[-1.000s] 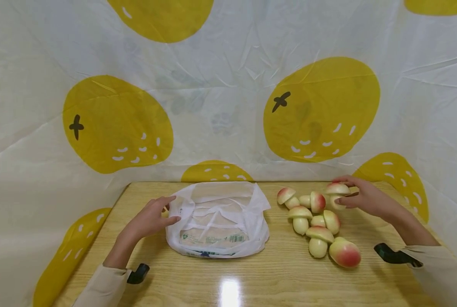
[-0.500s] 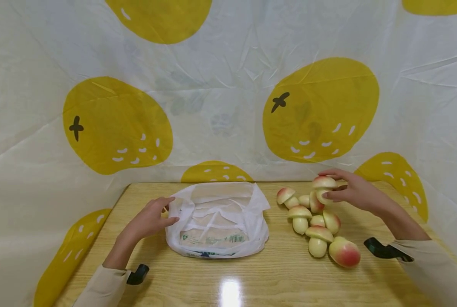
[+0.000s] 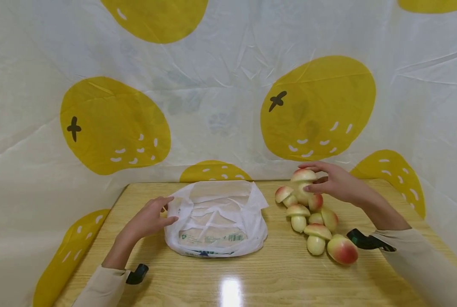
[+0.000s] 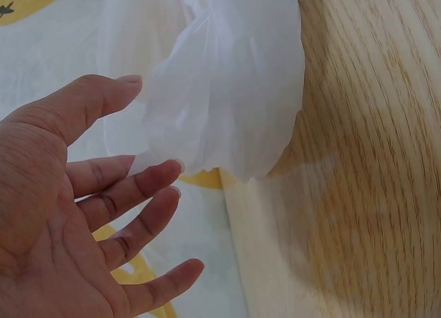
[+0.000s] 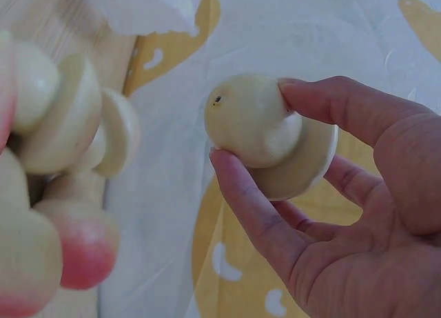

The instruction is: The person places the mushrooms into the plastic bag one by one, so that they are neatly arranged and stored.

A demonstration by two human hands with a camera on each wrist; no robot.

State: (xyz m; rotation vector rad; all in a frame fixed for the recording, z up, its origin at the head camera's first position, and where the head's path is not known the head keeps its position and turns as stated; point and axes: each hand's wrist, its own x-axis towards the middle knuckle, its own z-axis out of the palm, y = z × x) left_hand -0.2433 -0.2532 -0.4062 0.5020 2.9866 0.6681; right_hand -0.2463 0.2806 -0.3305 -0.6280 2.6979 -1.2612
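Observation:
My right hand [image 3: 337, 183] holds a toy mushroom [image 3: 303, 175] with a pink-topped cap above the back of a mushroom group. In the right wrist view, thumb and a fingertip pinch the pale round stem of this mushroom [image 5: 248, 121], while the other fingers lie behind its cap. At the left side of a white plastic bag [image 3: 259, 226], my left hand [image 3: 148, 219] has loosely bent fingers. Seen from the left wrist, the thumb stands apart from the fingers, and the fingertips [image 4: 165, 173] are right at the edge of the bag [image 4: 227, 90].
Several more cream toy mushrooms [image 3: 299, 219] with pinkish caps lie clustered on the right of the wooden table [image 3: 174, 281]. A rounded one with a red end [image 3: 343, 250] is nearest the front. Behind the table hangs a white cloth [image 3: 217, 115] printed with yellow fruit.
My right hand has lifted the mushroom from the back right and carried it left, over the rear of the group. The left hand and the bag have stayed in place.

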